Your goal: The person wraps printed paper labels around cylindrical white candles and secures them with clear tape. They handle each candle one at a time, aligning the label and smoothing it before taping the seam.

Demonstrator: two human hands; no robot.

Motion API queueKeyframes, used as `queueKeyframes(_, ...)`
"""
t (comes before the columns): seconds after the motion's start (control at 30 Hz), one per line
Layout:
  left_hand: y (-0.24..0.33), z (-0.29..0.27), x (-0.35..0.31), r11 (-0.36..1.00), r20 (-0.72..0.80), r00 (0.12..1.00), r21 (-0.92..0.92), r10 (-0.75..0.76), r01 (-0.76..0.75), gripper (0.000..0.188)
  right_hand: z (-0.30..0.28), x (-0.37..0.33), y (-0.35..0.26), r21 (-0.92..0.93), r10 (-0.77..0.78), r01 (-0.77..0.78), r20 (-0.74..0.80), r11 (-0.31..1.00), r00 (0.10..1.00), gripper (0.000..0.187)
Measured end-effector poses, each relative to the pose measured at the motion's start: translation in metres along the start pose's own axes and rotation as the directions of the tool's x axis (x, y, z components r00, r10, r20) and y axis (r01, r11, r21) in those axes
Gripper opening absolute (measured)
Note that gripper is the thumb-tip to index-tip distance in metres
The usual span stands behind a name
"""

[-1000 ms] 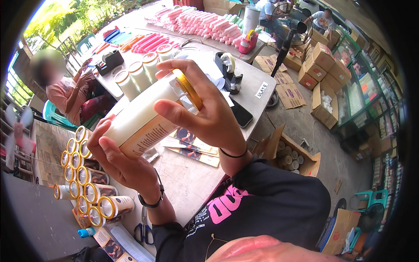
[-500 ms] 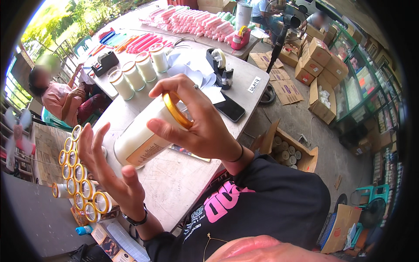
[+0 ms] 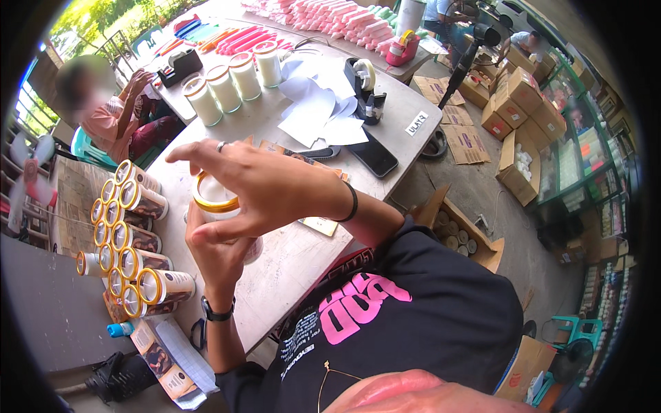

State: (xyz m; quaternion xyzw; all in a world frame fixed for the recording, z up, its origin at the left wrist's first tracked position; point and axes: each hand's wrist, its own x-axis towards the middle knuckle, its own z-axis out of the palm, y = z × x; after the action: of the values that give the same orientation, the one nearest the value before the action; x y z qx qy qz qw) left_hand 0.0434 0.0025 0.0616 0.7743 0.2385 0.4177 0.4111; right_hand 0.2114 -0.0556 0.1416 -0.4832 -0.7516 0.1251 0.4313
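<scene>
A white candle jar (image 3: 216, 205) with a gold rim is upright or slightly tilted between my two hands, over the table. My left hand (image 3: 215, 258) wraps round its side from below. My right hand (image 3: 272, 189) arches across the jar's top and near side, thumb and fingers curved about it; it hides most of the jar. Standing on the table beyond are several similar white candle jars (image 3: 222, 89). To the left of my left hand, several labelled jars with gold rims (image 3: 141, 241) lie stacked on their sides.
Paper sheets (image 3: 323, 113), a tape dispenser (image 3: 365, 86) and a phone (image 3: 372, 157) lie on the table (image 3: 292, 272). Pink wrapped bundles (image 3: 337, 27) fill the far table. A person (image 3: 113, 124) sits at the left. An open carton of jars (image 3: 458, 230) stands right of the table.
My left hand has closed round the jar, which was tilted in my right hand with its label showing. The jar is now more upright, and my right hand has turned over its top.
</scene>
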Motion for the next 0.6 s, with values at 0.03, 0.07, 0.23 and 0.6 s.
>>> queueKeyframes(0.03, -0.001, 0.003, -0.001, 0.998, -0.087, 0.995, -0.029, 0.049, -0.051, 0.066, 0.006, 0.003, 0.007, -0.212, -0.240, 0.202, -0.170, 0.956, 0.956, 0.084)
queueKeyframes(0.07, -0.012, -0.002, -0.006, 0.993, -0.133, 0.991, -0.118, -0.031, 0.015, 0.063, 0.007, 0.007, 0.005, -0.294, -0.307, 0.230, -0.251, 0.928, 0.918, 0.081)
queueKeyframes(0.23, -0.017, -0.012, 0.008, 0.777, -0.288, 0.901, -0.624, -0.324, 0.080, 0.064, 0.019, -0.032, 0.034, 0.040, -0.020, 0.082, -0.778, 0.996, 0.628, 0.059)
queueKeyframes(0.6, -0.037, -0.003, -0.009, 0.325, -0.290, 0.758, -0.939, -0.584, -0.109, 0.068, 0.133, -0.063, 0.033, 0.702, 0.403, -0.281, -0.009, 0.655, 0.915, 0.072)
